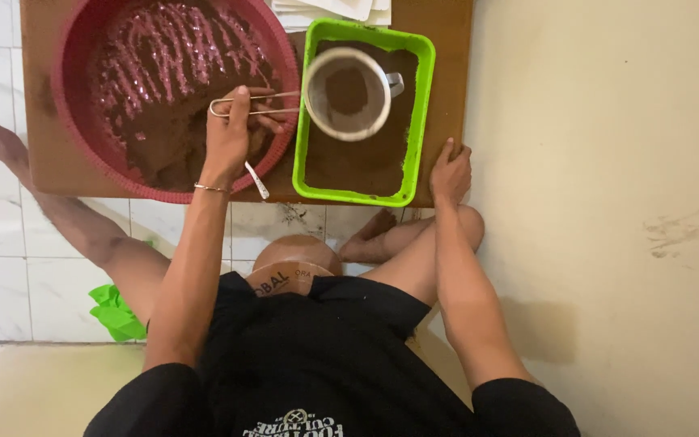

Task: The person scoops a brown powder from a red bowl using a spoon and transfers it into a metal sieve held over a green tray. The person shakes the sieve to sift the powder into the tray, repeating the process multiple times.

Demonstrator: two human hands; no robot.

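Note:
My left hand (232, 133) grips the wire handle of a round metal sieve (346, 94) and also holds a spoon (257, 181), whose end pokes out below the fist. The sieve hovers over a green rectangular tray (419, 121) and has a small heap of brown powder in it. Brown powder covers the tray's floor. My left hand sits above the rim of a big red round basin (74, 97) that holds more brown powder. My right hand (451, 172) rests flat on the right front corner of the wooden board (50, 162), holding nothing.
Basin and tray stand side by side on the low wooden board on a white tiled floor. White papers (341, 10) lie at the board's far edge. My bare legs are folded under the board. A green crumpled bag (115, 314) lies by my left thigh. A beige surface runs along the right.

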